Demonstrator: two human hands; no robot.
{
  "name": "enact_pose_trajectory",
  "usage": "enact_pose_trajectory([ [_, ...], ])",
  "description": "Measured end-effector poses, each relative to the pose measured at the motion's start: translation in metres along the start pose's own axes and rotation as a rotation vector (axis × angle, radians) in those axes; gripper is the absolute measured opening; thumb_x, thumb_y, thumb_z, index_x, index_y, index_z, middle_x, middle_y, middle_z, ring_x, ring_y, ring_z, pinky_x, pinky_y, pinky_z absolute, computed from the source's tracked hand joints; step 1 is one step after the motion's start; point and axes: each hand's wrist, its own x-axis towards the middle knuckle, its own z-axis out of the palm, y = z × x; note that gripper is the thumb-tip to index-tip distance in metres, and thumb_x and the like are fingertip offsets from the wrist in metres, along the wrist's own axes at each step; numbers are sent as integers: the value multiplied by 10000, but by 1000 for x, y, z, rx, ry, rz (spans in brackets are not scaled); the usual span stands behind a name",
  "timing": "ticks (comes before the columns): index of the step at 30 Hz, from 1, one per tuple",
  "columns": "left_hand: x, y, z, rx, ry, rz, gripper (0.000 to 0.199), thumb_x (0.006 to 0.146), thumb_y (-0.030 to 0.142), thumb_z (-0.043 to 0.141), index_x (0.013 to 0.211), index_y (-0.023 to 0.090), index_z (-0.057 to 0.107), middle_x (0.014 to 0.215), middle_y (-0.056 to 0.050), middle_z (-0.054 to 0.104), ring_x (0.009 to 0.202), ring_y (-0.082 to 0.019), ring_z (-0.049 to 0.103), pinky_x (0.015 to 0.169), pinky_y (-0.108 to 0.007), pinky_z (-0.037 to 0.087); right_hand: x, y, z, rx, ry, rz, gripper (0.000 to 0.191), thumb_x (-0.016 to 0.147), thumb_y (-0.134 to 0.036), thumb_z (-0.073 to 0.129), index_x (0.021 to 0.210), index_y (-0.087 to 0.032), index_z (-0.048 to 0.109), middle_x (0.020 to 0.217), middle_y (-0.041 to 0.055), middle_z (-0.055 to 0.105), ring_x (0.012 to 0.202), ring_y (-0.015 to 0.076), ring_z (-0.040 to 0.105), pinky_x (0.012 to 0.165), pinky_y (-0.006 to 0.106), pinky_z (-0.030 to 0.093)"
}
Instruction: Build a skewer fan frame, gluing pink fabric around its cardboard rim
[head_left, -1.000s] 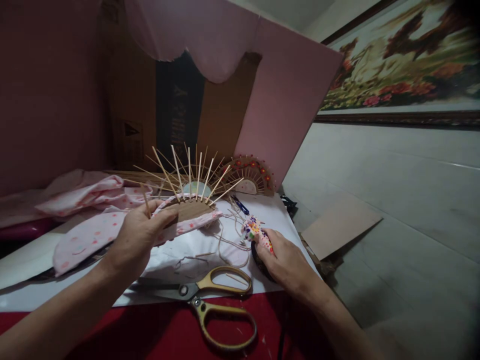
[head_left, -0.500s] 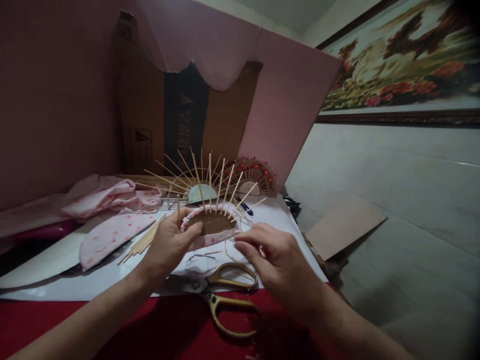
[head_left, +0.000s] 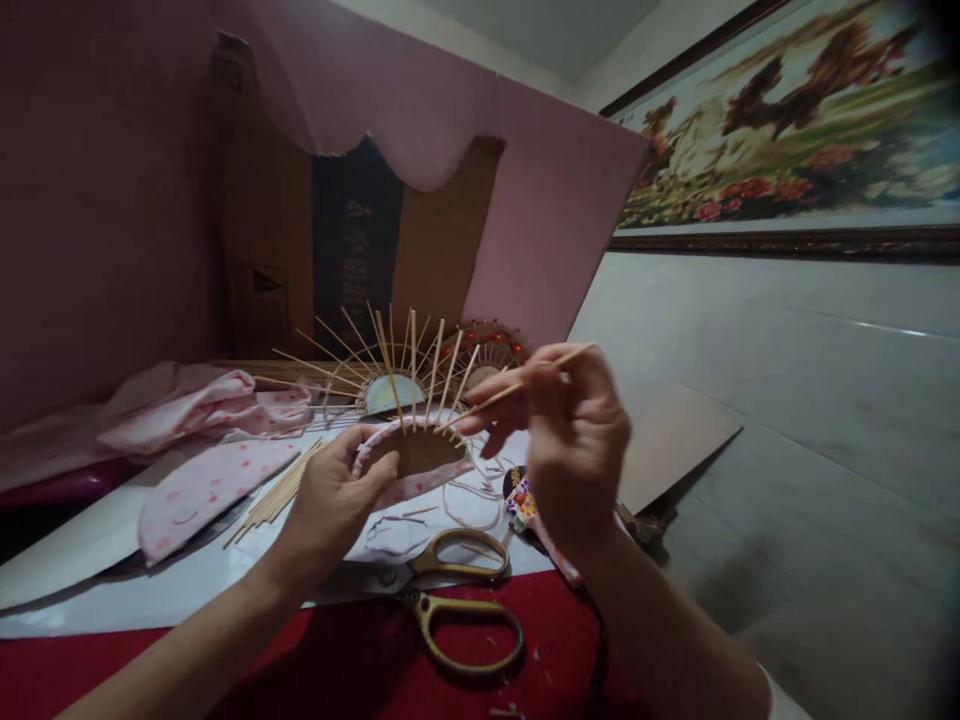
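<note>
Pink panel [head_left: 555, 230]: stood at the back. Tiled wall [head_left: 840, 380]: lay to the right, hung with a framed picture [head_left: 787, 130] of flowers and animals. Cardboard box [head_left: 442, 240]: stood before the panel, dark-striped and lettered. Red cloth [head_left: 337, 670]: covered the near edge. White sheet [head_left: 150, 600]: lay beyond the red. Flat board [head_left: 667, 440]: lay to the right, apart from the sheet.

Pink spotted cloth [head_left: 217, 405]: heaped at the left. Right hand [head_left: 577, 440]: was raised, thumb and fingers pinching a stick. Left hand [head_left: 326, 495]: gripped the left end of a half-round piece, thumb pressed on its brown face.

Scissors [head_left: 427, 590]: lay with yellow handles apart, below the half-round piece. Spotted half-disc [head_left: 202, 500]: lay left of the left arm. Half-round piece [head_left: 420, 455]: brown, edged in pink spotted cloth, was held above the sheet; upright sticks [head_left: 412, 370] rose from its curved rim. Beaded fan [head_left: 487, 340]: stood behind, partly hidden. Flower-patterned tool [head_left: 521, 503]: lay beside the right wrist. Pale-green half-round [head_left: 391, 393]: stood behind, ringed with sticks.

Stick [head_left: 510, 391]: slanted, its lower end at the curved rim; whether seated could not be told.
</note>
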Motion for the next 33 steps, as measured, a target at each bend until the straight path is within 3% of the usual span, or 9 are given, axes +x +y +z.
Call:
enact_pose_trajectory([
  [2,3,0,-1,-113,29,-116,228,680,321,664,866,194,627,766,1,658,676,-177,604,583,-261,475,3,7,-23,111,62,96,133,894,-335,501,865,-240,412,699,-34,653,526,122,642,445,214,486],
  [6,7,1,-5,-230,89,-249,250,676,354,682,849,190,606,681,22,637,539,-121,558,479,-209,440,-2,38,-55,210,89,459,344,672,-224,768,877,-181,495,675,-24,665,574,119,659,562,234,561],
  [8,8,1,-5,-222,93,-252,239,680,354,683,831,187,607,652,30,620,510,-102,531,458,-189,421,-6,53,-61,261,64,581,337,628,-233,797,835,-144,547,639,-15,656,525,94,631,513,191,545],
  [12,9,-1,-4,-196,63,-264,230,688,357,681,827,186,613,651,26,623,518,-96,529,471,-184,431,-7,70,-57,335,-28,733,305,692,-358,745,709,-138,534,558,1,635,413,72,568,357,134,449],
  [16,9,-4,-4,-191,57,-295,249,687,371,687,857,205,613,694,18,655,540,-100,559,472,-174,434,-9,76,-53,345,-2,772,306,733,-362,713,742,-172,473,650,42,679,519,124,645,381,153,471],
  [20,6,-5,-2,-191,34,-335,231,683,366,693,835,210,616,684,18,664,546,-110,588,481,-176,455,-19,85,-58,395,21,833,346,624,-247,806,783,-156,512,641,26,667,523,109,630,450,167,505],
  [26,2,-10,6,-199,-21,-352,256,663,356,716,859,214,631,679,15,673,574,-154,622,522,-242,519,-32,92,-62,476,75,829,313,643,-344,784,696,-135,557,608,-4,636,431,50,538,350,118,384],
  [33,1,-12,7,-163,-23,-350,252,652,352,727,825,194,637,704,-12,681,596,-167,632,531,-254,534,-33,90,-59,462,97,826,363,566,-313,826,712,-163,529,604,-1,649,444,71,546,374,142,386],
])
